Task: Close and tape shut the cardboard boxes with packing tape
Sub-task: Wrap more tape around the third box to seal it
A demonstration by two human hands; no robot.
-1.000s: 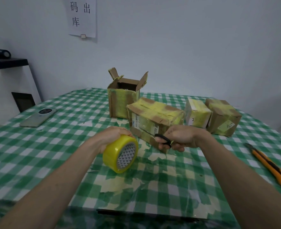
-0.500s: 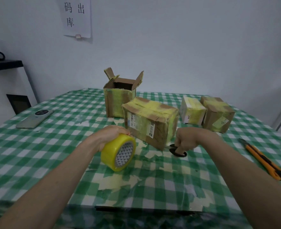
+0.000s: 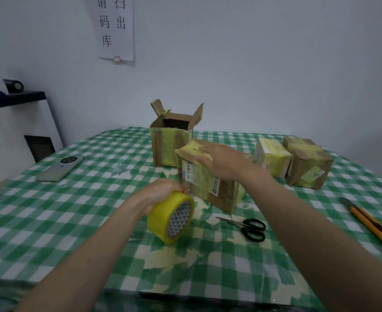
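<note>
Left hand [image 3: 160, 191]: fingers curled round yellow tape roll [image 3: 171, 218]. Right hand [image 3: 221, 162]: fingers straight, flat on taped box [image 3: 204, 180].

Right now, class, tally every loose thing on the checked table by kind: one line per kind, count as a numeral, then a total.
Cardboard boxes: 4 (one open, one under the right hand, two taped)
Tape rolls: 1
Scissors: 1
Utility knives: 1
Phones: 1
Total: 8
</note>
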